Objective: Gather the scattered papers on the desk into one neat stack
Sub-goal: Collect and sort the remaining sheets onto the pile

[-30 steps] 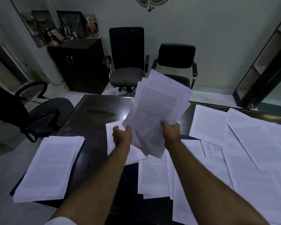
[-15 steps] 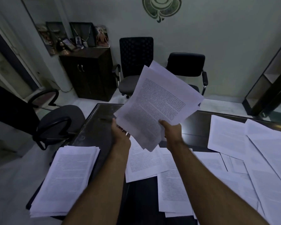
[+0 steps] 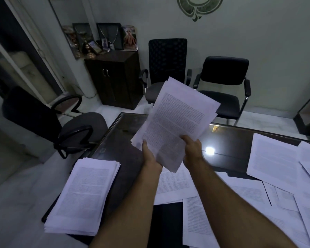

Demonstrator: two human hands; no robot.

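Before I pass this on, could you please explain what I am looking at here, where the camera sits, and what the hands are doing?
There is no machine: a person wears one wide-angle camera on the head, so you look forward and down along their two bare forearms. The left hand and the right hand both grip the lower end of a loose sheaf of printed pages, lifted above a dark glossy desk. At the desk's left corner lies a fairly tidy stack of printed pages, partly overhanging the edge. To the right and under the arms, scattered sheets lie overlapping, not yet gathered. A bright spot on the desk is a lamp's reflection. Behind stand three dark office chairs, such as this one, and a small dark cabinet with framed pictures on top.
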